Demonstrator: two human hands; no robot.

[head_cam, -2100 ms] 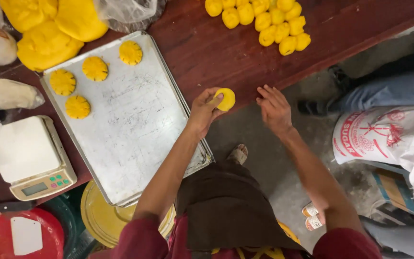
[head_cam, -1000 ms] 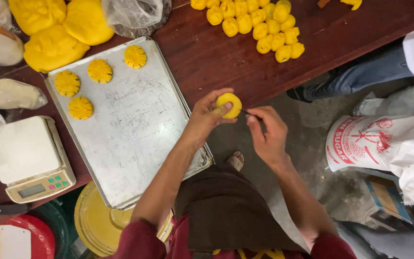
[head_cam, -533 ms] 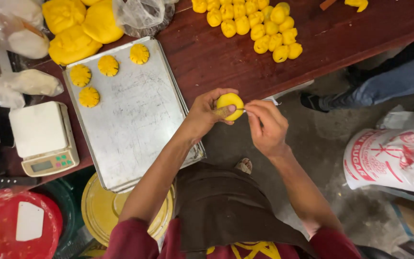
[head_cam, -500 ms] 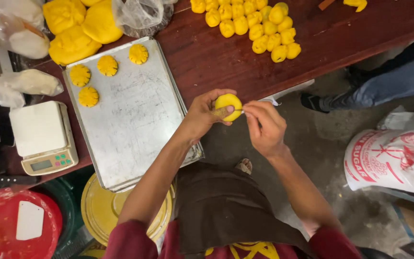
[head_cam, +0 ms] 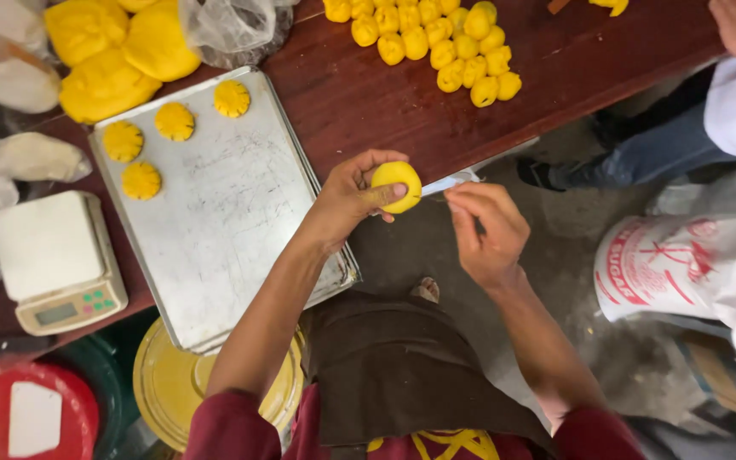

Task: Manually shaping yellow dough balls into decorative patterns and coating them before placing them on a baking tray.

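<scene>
A round yellow dough ball (head_cam: 396, 186), smooth and slightly domed, sits pinched between thumb and fingers of the left hand (head_cam: 353, 198), held in the air just off the edge of the dark wooden table (head_cam: 368, 94). The right hand (head_cam: 485, 232) is curled just beside it, fingertips pinched on a thin tool (head_cam: 451, 182) whose tip points at the ball; whether tool and dough touch cannot be told. The ball's visible face is unmarked, matching in colour the heap of small dough pieces (head_cam: 432, 38) on the table above it.
</scene>
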